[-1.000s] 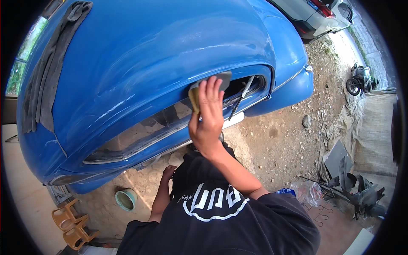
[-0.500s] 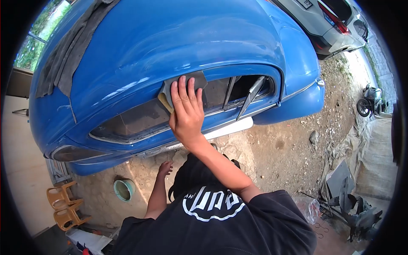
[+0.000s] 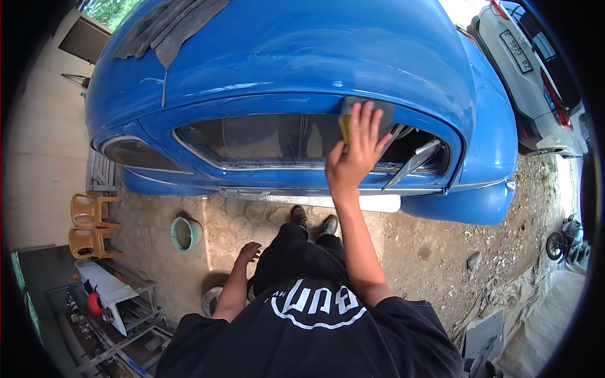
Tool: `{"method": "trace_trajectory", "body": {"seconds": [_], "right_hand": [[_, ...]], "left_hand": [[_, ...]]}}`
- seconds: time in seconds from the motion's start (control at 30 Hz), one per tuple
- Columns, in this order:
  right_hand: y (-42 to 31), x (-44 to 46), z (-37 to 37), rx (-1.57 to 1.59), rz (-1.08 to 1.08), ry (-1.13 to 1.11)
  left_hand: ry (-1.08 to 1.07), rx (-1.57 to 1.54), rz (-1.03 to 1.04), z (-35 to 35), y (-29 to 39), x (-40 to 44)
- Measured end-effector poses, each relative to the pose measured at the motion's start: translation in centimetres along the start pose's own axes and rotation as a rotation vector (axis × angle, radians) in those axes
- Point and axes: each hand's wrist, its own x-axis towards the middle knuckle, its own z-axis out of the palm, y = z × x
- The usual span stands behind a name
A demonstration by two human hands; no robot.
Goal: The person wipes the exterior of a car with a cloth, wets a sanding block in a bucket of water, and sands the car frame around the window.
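Observation:
My right hand [image 3: 355, 154] is pressing a dark grey sheet of sandpaper [image 3: 388, 114] against the blue car [image 3: 302, 57], at the strip above the side window [image 3: 252, 140]. A yellowish backing edge shows on the sheet's left side. The fingers lie nearly straight over the sandpaper, with the thumb off to the left. My left hand [image 3: 250, 252] hangs low at my side, holding nothing, its fingers loosely apart. Pale streaks and dull patches mark the car's roof.
A grey cloth [image 3: 170, 28] drapes over the roof. The small vent window [image 3: 413, 164] juts outward. On the ground stand a green bucket [image 3: 183, 234] and brown plastic chairs [image 3: 93, 227]. A white car [image 3: 526, 75] is parked at upper right; a metal rack [image 3: 126, 340] sits lower left.
My right hand has slid the sandpaper rightward along the strip above the window, nearer the vent window. The view has turned and shifted. My left hand still hangs at my side.

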Motion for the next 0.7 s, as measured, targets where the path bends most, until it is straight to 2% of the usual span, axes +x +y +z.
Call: {"method": "trace_trajectory", "body": {"seconds": [0.03,0.1,0.17,0.2,0.3,0.37,0.43,0.57,0.6,0.7], "right_hand": [[0.9,0.3,-0.2,0.01,0.062,0.056],[-1.6,0.0,2.0,0.117,0.077,0.144],[-5.5,-1.4,3.2,0.192,-0.036,-0.047],[-6.3,-2.0,4.1,0.197,-0.073,-0.09],[-4.4,-1.5,2.6,0.02,-0.145,-0.152],[-2.7,-1.0,2.0,-0.015,-0.032,-0.016],[-4.0,-1.3,3.5,0.048,0.046,0.109],[-12.4,-3.6,8.0,0.113,-0.111,-0.059],[-12.8,-3.9,8.8,0.062,-0.121,-0.03],[-11.6,-3.8,8.4,-0.174,-0.128,0.035]], "left_hand": [[0.008,-0.045,0.024,0.2,-0.3,-0.2],[0.022,-0.092,0.019,0.4,-0.8,-0.5],[0.032,-0.079,-0.008,0.5,-1.4,-1.1],[-0.016,0.036,0.021,0.3,-1.4,-1.4],[0.02,-0.039,-0.026,-0.5,-0.7,-1.1],[-0.006,-0.048,0.023,-1.9,-1.9,1.9],[0.163,-0.058,0.117,-3.0,-2.8,2.5],[0.073,0.109,0.03,-7.4,-3.1,4.5],[-0.013,0.041,0.018,-8.8,-4.0,6.1],[-0.053,-0.034,0.072,-13.4,-4.3,8.4]]}}
